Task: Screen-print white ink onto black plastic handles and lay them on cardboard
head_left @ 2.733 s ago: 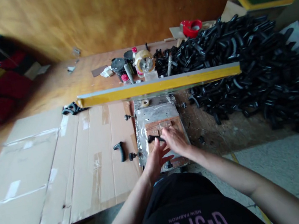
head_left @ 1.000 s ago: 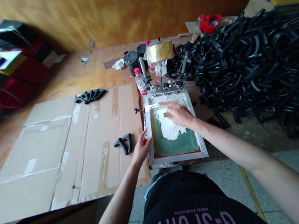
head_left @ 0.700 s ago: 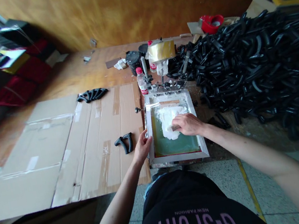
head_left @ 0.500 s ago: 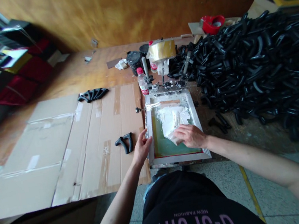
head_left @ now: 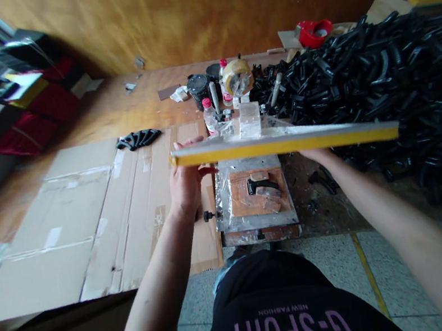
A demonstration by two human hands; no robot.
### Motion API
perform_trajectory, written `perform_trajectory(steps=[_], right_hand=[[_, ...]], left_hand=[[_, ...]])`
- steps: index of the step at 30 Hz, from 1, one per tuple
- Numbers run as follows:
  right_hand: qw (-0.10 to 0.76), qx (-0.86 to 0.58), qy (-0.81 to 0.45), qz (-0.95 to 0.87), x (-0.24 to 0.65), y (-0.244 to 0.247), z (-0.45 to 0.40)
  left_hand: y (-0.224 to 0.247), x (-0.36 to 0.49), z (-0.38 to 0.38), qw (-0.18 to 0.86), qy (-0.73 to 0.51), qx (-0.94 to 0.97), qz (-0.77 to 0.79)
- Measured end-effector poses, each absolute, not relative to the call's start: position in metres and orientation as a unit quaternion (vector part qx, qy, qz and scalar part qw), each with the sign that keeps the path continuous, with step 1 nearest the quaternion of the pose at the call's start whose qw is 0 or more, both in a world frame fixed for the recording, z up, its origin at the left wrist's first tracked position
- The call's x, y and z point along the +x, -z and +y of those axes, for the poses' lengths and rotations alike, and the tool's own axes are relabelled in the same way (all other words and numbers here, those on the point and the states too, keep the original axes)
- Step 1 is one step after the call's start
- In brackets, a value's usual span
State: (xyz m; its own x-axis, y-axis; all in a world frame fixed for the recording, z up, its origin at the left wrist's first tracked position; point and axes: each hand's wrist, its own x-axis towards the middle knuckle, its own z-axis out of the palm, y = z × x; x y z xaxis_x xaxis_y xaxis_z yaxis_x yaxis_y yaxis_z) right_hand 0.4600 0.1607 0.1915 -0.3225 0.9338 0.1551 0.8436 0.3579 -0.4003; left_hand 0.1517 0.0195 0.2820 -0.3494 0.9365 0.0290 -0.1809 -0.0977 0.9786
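The screen printing frame is tilted up, its near edge raised toward me. My left hand is closed around its left end, with fingers above and thumb below. Most of my right hand is hidden behind the frame's edge; only the wrist side shows, so its fingers and anything in them are out of sight. Under the frame, a black curved plastic handle lies in a brown wooden jig on the metal base plate.
A big heap of black plastic handles covers the bench on the right. Cardboard lies on the left, with a row of handles on it. Bottles, a tape roll and a red tape dispenser stand behind.
The frame has swung up from lying flat, uncovering the jig and handle. My left hand has taken hold of its edge. My right hand, earlier on a white-smeared piece, has gone behind the frame.
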Motion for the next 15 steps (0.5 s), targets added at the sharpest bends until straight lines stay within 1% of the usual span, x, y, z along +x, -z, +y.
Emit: perform_trajectory(steps=[3, 5, 7, 9, 11, 13, 14, 15], right_hand=[[0.119, -0.474, -0.135, -0.862, 0.443, -0.148, 0.117], [0.074, -0.448, -0.113, -0.884, 0.423, -0.132, 0.091], [0.045, -0.479, -0.11, -0.87, 0.402, -0.13, 0.069], [0.054, -0.52, -0.132, -0.842, 0.382, -0.139, 0.048], [0.098, -0.486, -0.164, -0.853, 0.366, -0.15, 0.03], [0.139, -0.378, -0.21, -0.891, 0.362, -0.158, 0.021], [0.152, -0.34, -0.228, -0.899, 0.369, -0.159, 0.022], [0.159, -0.338, -0.232, -0.898, 0.382, -0.157, 0.027]], left_hand=[[-0.292, 0.158, 0.039, 0.433, -0.661, 0.369, 0.49], [-0.278, 0.17, 0.031, 0.446, -0.67, 0.335, 0.49], [-0.251, 0.191, 0.009, 0.528, -0.618, 0.282, 0.51], [-0.218, 0.216, -0.02, 0.658, -0.491, 0.216, 0.529], [-0.189, 0.233, -0.045, 0.717, -0.441, 0.149, 0.518], [-0.168, 0.23, -0.06, 0.714, -0.459, 0.112, 0.517], [-0.16, 0.218, -0.063, 0.691, -0.474, 0.112, 0.534], [-0.152, 0.2, -0.065, 0.655, -0.483, 0.123, 0.568]])
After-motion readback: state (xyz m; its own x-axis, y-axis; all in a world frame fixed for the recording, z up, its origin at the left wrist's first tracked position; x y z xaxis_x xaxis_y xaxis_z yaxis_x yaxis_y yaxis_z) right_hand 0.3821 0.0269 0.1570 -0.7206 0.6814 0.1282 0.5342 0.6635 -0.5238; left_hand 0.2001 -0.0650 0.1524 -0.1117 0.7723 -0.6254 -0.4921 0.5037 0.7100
